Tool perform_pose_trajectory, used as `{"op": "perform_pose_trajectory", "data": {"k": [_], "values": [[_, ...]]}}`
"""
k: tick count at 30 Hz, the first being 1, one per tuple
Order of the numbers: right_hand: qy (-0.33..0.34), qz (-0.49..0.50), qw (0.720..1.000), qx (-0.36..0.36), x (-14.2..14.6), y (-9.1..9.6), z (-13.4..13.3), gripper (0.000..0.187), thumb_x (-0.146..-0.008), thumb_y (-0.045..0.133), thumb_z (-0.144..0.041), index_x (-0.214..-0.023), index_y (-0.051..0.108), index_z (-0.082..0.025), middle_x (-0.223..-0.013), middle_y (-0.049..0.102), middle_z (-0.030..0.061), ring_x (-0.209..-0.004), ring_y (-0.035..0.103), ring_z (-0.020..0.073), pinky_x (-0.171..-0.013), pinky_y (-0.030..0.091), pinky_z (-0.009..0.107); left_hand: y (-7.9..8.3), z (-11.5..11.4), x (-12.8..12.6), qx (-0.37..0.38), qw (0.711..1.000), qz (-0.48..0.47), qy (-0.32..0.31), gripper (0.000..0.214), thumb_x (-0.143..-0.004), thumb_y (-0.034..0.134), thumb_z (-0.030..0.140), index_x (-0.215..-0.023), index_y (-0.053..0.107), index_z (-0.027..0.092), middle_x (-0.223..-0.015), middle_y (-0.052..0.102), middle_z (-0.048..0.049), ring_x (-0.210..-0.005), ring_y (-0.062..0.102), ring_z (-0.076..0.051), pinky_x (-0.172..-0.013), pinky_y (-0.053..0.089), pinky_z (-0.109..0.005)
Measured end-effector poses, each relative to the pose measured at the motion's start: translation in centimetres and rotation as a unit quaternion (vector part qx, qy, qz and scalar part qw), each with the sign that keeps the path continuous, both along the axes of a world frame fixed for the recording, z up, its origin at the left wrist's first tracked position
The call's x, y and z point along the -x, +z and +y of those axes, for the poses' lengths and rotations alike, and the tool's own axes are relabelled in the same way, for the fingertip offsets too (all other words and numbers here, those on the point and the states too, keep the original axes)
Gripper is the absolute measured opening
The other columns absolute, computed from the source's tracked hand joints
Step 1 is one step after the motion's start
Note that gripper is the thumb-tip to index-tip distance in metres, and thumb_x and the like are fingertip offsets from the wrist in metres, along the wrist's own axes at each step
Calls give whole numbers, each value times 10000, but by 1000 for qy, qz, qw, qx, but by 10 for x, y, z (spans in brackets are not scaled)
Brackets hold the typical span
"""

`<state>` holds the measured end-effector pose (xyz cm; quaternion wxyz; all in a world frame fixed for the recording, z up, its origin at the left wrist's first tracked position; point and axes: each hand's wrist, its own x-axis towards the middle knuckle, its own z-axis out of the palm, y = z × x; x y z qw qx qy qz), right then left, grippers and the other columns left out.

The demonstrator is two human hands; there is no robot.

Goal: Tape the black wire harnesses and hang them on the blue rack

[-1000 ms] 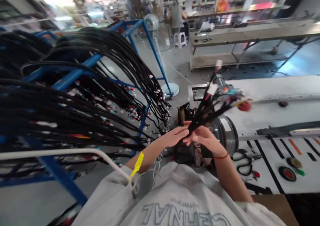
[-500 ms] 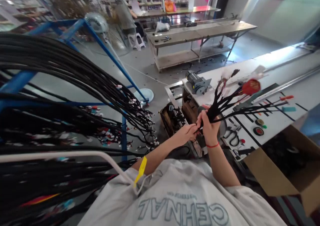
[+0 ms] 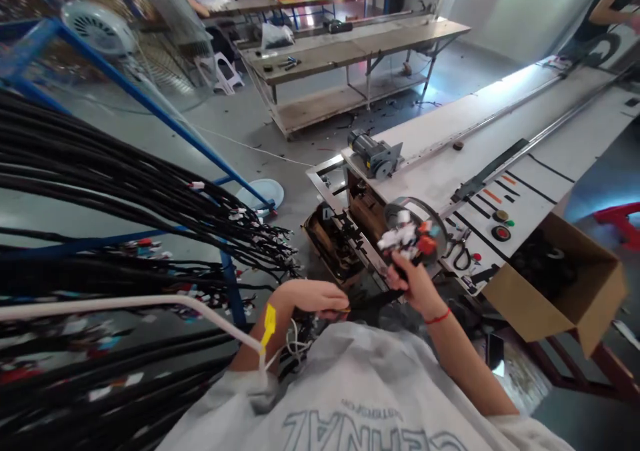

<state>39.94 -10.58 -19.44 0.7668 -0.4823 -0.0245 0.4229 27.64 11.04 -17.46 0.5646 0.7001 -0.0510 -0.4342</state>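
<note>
A black wiring harness (image 3: 376, 300) stretches between my two hands, low in front of my shirt. My right hand (image 3: 411, 283), with a red cord at the wrist, is closed round it just below a bunch of white and orange connectors (image 3: 407, 238). Lower and to the left, my left hand (image 3: 320, 296) has its fingers curled over the other end of the stretch. Its fingertips are partly hidden, and a small yellow-orange bit shows beneath them. Behind the connectors sits a round grey disc (image 3: 434, 219) at the bench's end.
Many black harnesses (image 3: 150, 164) hang from a blue frame (image 3: 145, 101) on my left. To the right are a white bench (image 3: 440, 151) with a motor (image 3: 375, 152), scissors (image 3: 459, 250) and tape rolls (image 3: 501, 232), and a cardboard box (image 3: 530, 311). Another person (image 3: 607, 11) stands far right.
Both hands have come down closer to my body and moved apart, with the harness pulled between them. The connector ends, spread out to the right before, are now bunched above my right hand. My view has turned right.
</note>
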Motion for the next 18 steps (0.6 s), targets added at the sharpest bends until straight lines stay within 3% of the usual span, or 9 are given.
{"op": "perform_pose_trajectory", "data": {"k": [2, 3, 5, 7, 9, 12, 15, 17, 18], "values": [[90, 66, 994, -13, 10, -28, 5, 369, -756, 745, -476, -833, 561, -166, -488, 396, -111, -349, 194, 21, -395, 307, 153, -4, 15, 12, -21, 999, 27, -16, 498, -821, 518, 658, -760, 627, 176, -581, 515, 15, -499, 404, -120, -471, 314, -238], [94, 89, 991, -28, 8, -41, 8, 357, -761, 733, -472, -821, 557, -167, -478, 352, -125, -349, 164, 18, -392, 293, 147, -8, 20, 16, -33, 999, 27, 2, 493, -812, 531, 654, -765, 627, 173, -604, 539, 11, -511, 423, -121, -483, 327, -234], [17, 107, 992, -59, -8, -60, 16, 315, -783, 705, -449, -798, 536, -184, -481, 270, -143, -347, 141, 24, -386, 281, 139, -17, 25, 20, -73, 995, 6, 73, 491, -805, 534, 648, -799, 632, 166, -646, 566, 8, -547, 451, -125, -515, 348, -227], [-112, 108, 985, -76, -36, -71, 26, 270, -814, 675, -409, -777, 507, -202, -503, 256, -138, -348, 189, 35, -393, 306, 137, -28, 23, 15, -135, 976, -40, 164, 496, -818, 508, 638, -825, 642, 161, -646, 559, 10, -578, 460, -132, -539, 355, -224], [-211, 112, 969, -69, -64, -78, 39, 240, -831, 660, -365, -761, 492, -210, -533, 336, -118, -375, 294, 42, -437, 375, 143, -40, 15, 0, -186, 952, -95, 225, 488, -852, 466, 608, -830, 651, 157, -654, 568, 3, -612, 483, -143, -570, 372, -226], [-256, 113, 960, -4, -81, -78, 51, 247, -838, 654, -357, -722, 494, -209, -612, 508, -62, -493, 485, 69, -553, 484, 182, -57, -6, -35, -211, 931, -164, 250, 445, -890, 440, 529, -860, 665, 146, -737, 635, -27, -682, 548, -164, -649, 418, -241], [-156, 31, 985, 68, -59, -53, 37, 239, -796, 701, -401, -751, 573, -204, -723, 621, -8, -658, 609, 127, -616, 524, 228, -70, -28, -69, -195, 919, -209, 273, 424, -913, 435, 474, -959, 675, 128, -847, 683, -58, -758, 596, -182, -720, 451, -256], [13, -77, 995, 69, -34, -14, 10, 230, -750, 752, -399, -817, 650, -204, -813, 667, 22, -758, 643, 167, -651, 537, 261, -74, -39, -87, -174, 907, -235, 301, 423, -933, 420, 453, -1017, 672, 123, -901, 699, -65, -803, 612, -183, -757, 466, -260], [105, -133, 985, 45, -22, 11, -8, 220, -775, 734, -403, -860, 681, -206, -877, 681, 40, -829, 650, 186, -715, 546, 294, -76, -43, -94, -171, 900, -247, 316, 418, -940, 417, 444, -1023, 673, 123, -916, 705, -63, -817, 615, -181, -770, 469, -260]]}}
